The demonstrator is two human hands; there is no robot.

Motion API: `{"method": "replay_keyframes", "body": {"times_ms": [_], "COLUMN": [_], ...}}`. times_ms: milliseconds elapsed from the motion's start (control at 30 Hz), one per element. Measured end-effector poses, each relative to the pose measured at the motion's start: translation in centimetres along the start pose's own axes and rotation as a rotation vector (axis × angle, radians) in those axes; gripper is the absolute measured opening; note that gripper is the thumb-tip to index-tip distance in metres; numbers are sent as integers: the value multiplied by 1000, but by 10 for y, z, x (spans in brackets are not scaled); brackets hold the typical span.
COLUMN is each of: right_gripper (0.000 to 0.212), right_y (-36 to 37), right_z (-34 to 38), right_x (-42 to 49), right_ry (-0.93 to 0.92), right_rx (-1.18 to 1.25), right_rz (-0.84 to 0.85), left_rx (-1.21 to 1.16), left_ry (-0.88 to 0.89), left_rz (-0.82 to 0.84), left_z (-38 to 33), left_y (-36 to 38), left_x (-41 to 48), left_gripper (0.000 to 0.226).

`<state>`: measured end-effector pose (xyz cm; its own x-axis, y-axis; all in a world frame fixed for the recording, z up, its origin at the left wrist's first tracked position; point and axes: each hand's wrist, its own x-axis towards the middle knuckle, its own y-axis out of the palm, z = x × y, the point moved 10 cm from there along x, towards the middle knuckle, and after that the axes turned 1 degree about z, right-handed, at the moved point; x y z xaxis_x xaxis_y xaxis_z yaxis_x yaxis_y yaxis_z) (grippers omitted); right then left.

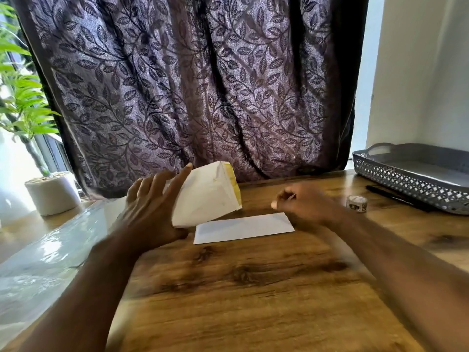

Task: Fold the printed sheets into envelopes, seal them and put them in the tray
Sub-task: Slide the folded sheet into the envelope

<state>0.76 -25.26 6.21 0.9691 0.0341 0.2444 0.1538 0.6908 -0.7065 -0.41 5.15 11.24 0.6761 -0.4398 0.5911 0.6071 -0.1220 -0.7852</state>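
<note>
The envelope point(210, 196) stood tilted up off the table point(253, 301), its yellow-edged mouth uppermost. The left hand point(149, 212) held it, thumb under the lower corner and long fingers laid against its near face. The folded sheet point(243, 228) lay flat on the wood at the envelope's five o'clock, its left end close to that lower corner. The right hand point(302, 204) hovered at the sheet's one o'clock, fingers curled and blurred; whether it pinched anything could not be told.

The step in hand looked like loading the sheet. To do it well, the left hand would need to turn the mouth toward the right hand and bow it open. The right hand would take the sheet by one short end and feed it in square, keeping the paper off the yellow strip (likely the sealing edge).

On the table, a small tape roll point(356, 203) sat at the sheet's three o'clock, with a dark pen point(398, 198) just beyond it. The grey lattice tray point(406, 184) stood at two o'clock by the white wall point(418, 72). A glossy clear plastic sheet point(50, 250) lay at nine o'clock, and a potted plant point(50, 193) stood at ten. A leaf-patterned curtain point(190, 85) hung at twelve.
</note>
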Motion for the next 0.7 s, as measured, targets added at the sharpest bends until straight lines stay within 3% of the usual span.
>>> {"method": "replay_keyframes", "body": {"times_ms": [100,167,333,400,533,700], "right_gripper": [64,77,86,79,38,19], "right_y": [28,38,41,39,18,-48], "right_z": [0,6,6,4,-2,-13], "right_x": [-3,-1,-4,-6,-3,-5], "right_ry": [62,32,74,102,118,71], "right_rx": [-319,-511,-412,-369,-290,-3], "right_rz": [200,247,340,357,246,-208], "left_rx": [-22,-38,-64,-76,-80,-30], "left_ry": [10,13,23,21,-14,-24], "left_rz": [33,25,-2,-8,7,-8], "left_z": [0,1,1,3,9,16], "left_y": [14,18,21,22,25,25], "left_x": [-1,-1,-1,-2,-2,1], "left_gripper": [139,141,140,137,137,145]}}
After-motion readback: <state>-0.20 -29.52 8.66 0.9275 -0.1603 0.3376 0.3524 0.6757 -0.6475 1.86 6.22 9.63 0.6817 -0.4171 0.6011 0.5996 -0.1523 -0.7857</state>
